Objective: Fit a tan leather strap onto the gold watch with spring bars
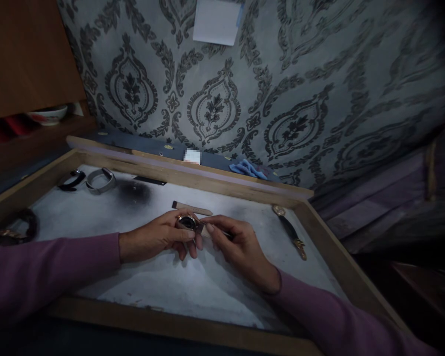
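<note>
My left hand point(166, 231) is closed round a watch point(187, 222) with a round dark face and a gold-coloured rim. Right beside the watch case, my right hand point(237, 242) pinches a short watch strap point(204, 230), dark on one part and pale on another. Its end meets the case edge; whether it is joined there I cannot tell. Something dark and thin shows under my right fingers, too hidden to name. Just behind both hands, a loose strap piece point(193, 207), tan with a dark end, lies on the white surface.
A wooden-rimmed tray point(185, 170) surrounds the work. On its left lie a black watch point(72, 181), a grey watch point(101, 181) and a dark brown watch point(17, 228). A black-strapped gold watch point(289, 230) lies right. Behind the rim sits a blue cloth point(248, 169).
</note>
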Demonstrator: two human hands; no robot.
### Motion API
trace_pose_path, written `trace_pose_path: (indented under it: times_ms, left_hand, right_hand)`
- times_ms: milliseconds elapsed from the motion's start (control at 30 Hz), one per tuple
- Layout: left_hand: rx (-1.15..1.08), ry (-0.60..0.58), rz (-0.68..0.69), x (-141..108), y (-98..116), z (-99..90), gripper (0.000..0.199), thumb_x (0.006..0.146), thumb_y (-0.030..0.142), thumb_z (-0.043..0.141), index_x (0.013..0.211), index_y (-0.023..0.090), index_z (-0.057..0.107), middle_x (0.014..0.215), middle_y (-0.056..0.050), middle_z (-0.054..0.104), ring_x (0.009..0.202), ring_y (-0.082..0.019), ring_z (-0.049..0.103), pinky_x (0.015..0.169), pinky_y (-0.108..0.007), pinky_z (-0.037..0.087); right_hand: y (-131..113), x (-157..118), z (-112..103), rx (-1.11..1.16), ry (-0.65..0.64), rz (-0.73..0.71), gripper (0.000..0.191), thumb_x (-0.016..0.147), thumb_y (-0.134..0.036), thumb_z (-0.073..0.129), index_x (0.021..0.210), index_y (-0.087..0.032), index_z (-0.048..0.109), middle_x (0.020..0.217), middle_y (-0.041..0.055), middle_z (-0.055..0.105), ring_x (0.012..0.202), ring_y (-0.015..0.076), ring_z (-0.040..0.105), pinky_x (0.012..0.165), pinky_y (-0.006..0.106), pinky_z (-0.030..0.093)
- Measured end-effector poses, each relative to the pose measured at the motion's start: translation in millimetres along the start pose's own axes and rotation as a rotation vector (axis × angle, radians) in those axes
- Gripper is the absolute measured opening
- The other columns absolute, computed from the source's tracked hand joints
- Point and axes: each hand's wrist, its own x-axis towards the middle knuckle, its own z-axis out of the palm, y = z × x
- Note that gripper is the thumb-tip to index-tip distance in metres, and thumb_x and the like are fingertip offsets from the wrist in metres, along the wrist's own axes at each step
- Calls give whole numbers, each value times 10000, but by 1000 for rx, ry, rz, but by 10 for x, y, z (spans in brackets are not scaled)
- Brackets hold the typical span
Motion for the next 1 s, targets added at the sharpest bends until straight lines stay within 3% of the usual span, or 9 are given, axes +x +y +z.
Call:
trace_pose_path:
  times_ms: [433, 833, 1000]
  left_hand:
    - [-3, -1, -2, -3, -11, -11, 188, 843, 211, 606, 986, 174, 488, 807, -38, 641, 658, -137, 630, 536, -227, 435]
    - [-29, 2, -5, -5, -19, -14, 209, 840, 206, 619, 1008, 174, 500, 795, -40, 653, 650, -138, 632, 524, -221, 420]
    - [-25, 11, -12, 0, -23, -12, 234, 852, 184, 596, 1062, 175, 492, 799, -37, 653, 640, -138, 628, 533, -231, 421]
  right_hand:
    - [-38, 17, 2, 18, -11, 8, 310, 904, -351, 528, 967, -125, 730, 615, 12, 590, 479, 82, 430, 435, 191, 355]
    - [-15, 22, 8, 100, -10, 112, 357, 877, -422, 560, 967, -111, 710, 503, -44, 461, 409, 62, 338, 366, 177, 252]
    - [7, 24, 13, 92, -13, 84, 335, 883, -401, 551, 968, -120, 712, 507, -44, 469, 422, 70, 355, 393, 188, 284]
